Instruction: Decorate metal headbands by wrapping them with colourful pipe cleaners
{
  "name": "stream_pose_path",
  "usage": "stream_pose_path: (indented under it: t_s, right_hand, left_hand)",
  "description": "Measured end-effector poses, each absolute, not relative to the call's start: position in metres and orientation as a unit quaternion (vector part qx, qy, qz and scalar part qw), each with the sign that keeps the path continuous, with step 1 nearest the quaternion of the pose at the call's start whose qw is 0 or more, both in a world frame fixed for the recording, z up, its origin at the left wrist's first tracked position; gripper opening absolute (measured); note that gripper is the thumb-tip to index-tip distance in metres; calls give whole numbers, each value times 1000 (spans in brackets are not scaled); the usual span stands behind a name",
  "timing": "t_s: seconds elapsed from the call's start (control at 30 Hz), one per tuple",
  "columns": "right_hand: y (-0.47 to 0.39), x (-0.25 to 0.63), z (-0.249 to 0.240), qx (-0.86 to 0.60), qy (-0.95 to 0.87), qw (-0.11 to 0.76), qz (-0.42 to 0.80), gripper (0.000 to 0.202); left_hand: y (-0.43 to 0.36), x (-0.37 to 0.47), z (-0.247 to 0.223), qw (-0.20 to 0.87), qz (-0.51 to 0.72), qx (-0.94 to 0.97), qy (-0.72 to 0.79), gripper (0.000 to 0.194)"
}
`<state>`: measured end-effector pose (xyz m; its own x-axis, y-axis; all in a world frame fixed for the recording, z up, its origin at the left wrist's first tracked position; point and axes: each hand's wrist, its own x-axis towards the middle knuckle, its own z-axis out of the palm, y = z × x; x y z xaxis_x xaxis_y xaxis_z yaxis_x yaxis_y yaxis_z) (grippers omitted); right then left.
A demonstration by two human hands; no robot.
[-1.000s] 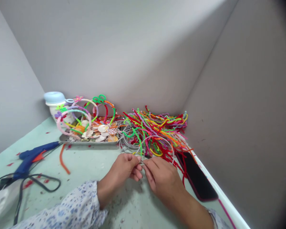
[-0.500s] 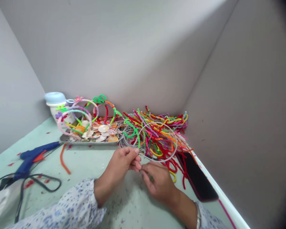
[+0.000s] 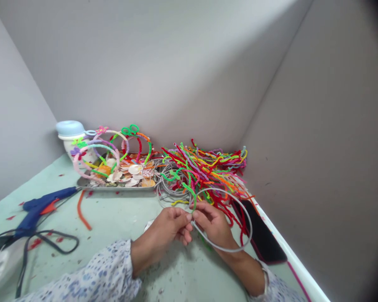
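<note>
Wire hoop (image 3: 251, 228), grey and thin, is held at its left end in the near middle of the scene, the rest of its ring looping to the right in front of the right hand (image 3: 216, 228) and wrist. Left hand (image 3: 168, 230) and right hand nearly meet there, each pinched: the left has thumb and fingers closed on the hoop's end, the right grips a green pipe cleaner (image 3: 194, 200) against it. The pipe cleaner's upper part bends up and to the left above the fingertips. Just beyond the hands, a tangle of grey wire hoops (image 3: 167, 194) sits on the surface (image 3: 119, 218), beside a far-right heap of multicoloured pipe cleaners (image 3: 212, 165). A smartphone (image 3: 267, 237) lies right of the right hand, some red strands near its left edge. Farther left, a metal tray (image 3: 119, 189) carries seashells (image 3: 135, 169), with decorated headbands (image 3: 76, 167) standing over it and a white bottle with a pale blue lid (image 3: 70, 128) behind. At left, a blue glue gun (image 3: 30, 222) rests by its looped black cord (image 3: 78, 244), and an orange pipe cleaner (image 3: 81, 213) lies apart from the heap.
</note>
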<state>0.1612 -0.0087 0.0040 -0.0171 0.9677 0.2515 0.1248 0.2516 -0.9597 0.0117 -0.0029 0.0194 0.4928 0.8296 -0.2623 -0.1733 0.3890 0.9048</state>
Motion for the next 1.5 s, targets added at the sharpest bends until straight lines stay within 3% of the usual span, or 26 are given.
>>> stream_pose_path:
  t_s: [0.57, 0.77, 1.03, 1.5]
  right_hand:
    - [-11, 156, 1, -519, -573, 468, 429, 13]
    - [-17, 153, -1, -487, -554, 447, 506, 18]
    - [-15, 155, -7, -528, -587, 447, 420, 8]
    - [-18, 156, -5, -538, -634, 432, 349, 9]
  left_hand:
    - [10, 6, 2, 732, 319, 470, 377, 24]
    - [12, 7, -3, 722, 331, 485, 365, 24]
    - [15, 4, 1, 729, 309, 463, 398, 21]
    - [13, 2, 8, 746, 293, 462, 379, 25]
